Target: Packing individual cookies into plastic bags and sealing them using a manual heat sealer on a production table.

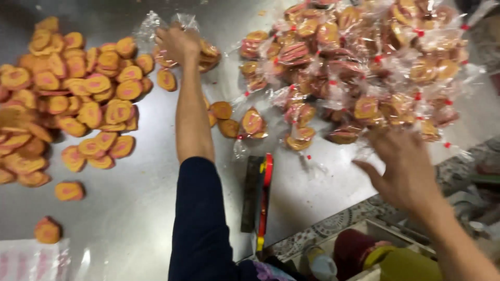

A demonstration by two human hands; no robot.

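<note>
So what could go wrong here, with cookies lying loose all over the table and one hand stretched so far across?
The left hand reaches far over to a clear bag of cookies; the sleeve could sweep the loose cookies lying beside the arm. The right hand hovers, blurred, at the edge of the heap of tied bags, so a bag might get knocked toward the table's edge. The red-and-black tool lies close to that edge and could be nudged off.

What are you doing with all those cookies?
The left hand is pressed on a clear bag with some cookies in it. The right hand is spread open by a big pile of tied bags. Loose orange and pink cookies lie on the metal table.
</note>
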